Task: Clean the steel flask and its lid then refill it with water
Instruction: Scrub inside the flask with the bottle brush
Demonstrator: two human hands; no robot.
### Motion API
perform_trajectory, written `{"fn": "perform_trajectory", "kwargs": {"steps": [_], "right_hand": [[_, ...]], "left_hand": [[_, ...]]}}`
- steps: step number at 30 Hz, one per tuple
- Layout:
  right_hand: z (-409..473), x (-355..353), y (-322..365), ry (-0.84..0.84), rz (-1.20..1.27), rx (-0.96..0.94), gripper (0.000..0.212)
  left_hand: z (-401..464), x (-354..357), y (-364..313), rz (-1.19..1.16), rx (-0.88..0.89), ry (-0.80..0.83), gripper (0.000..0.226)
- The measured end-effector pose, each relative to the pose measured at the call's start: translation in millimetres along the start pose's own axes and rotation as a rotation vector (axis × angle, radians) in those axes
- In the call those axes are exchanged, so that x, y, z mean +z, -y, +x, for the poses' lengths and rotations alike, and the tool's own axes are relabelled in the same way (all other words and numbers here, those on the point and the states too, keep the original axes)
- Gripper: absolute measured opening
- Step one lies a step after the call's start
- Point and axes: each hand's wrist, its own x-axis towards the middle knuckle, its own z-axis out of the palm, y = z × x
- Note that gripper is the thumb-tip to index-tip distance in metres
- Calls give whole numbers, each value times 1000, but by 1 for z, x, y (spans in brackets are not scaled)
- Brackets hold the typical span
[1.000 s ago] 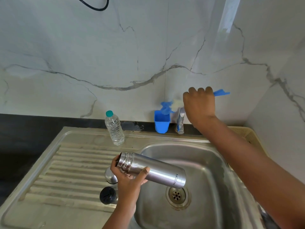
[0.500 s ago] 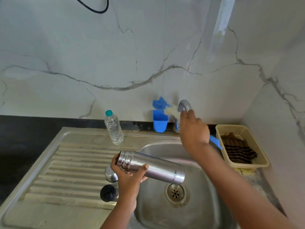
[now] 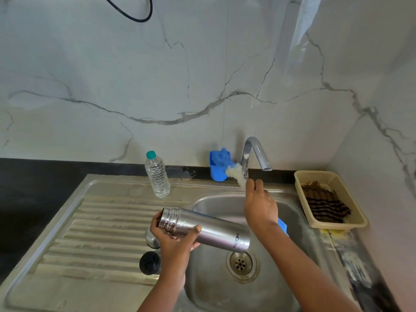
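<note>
Marble wall behind the sink (image 3: pixel 135 188): your left hand (image 3: pixel 174 239) grips the flask (image 3: pixel 207 229) over the basin; your right hand (image 3: pixel 258 203) clutches the brush (image 3: pixel 235 175) under the tap (image 3: pixel 256 152).

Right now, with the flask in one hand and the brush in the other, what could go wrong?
The left hand holds the steel flask tilted over the sink basin near its open mouth only; a wet grip might let it slide and drop. The right hand holds the bottle brush close to the tap, so the bristles could snag or flick water. The black lid beside the basin could get knocked in.
</note>
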Motion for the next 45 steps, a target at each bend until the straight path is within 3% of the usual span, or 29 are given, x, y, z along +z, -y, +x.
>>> {"fn": "perform_trajectory", "kwargs": {"steps": [5,9,13,16,18,21,25,28,35,41,45], "right_hand": [[-2,3,-3,-1,103,22,49],[-14,2,-7,-45,465,103,21],[-40,3,-14,137,858,28,50],[-53,2,-18,301,988,-79,92],[-59,2,-18,332,862,-158,98],[-67,5,-11,320,625,-243,86],[-75,13,-2,267,436,-214,98],[-79,13,4,265,271,-195,86],[-84,19,-9,207,159,-182,75],[-79,22,-36,110,28,-283,79],[-84,23,-39,66,8,-307,79]], "left_hand": [[0,-3,-1,-9,13,9,91],[1,-5,-5,15,32,16,89],[2,-11,-14,45,39,40,89],[4,-14,-18,81,40,74,89],[5,-15,-19,106,38,100,88],[6,-13,-19,121,28,172,91],[3,-8,-19,112,33,258,92],[1,-6,-16,95,25,301,92],[10,-22,-40,302,-110,339,66],[36,-45,-55,472,-318,621,67],[33,-41,-43,471,-404,619,87]]}}
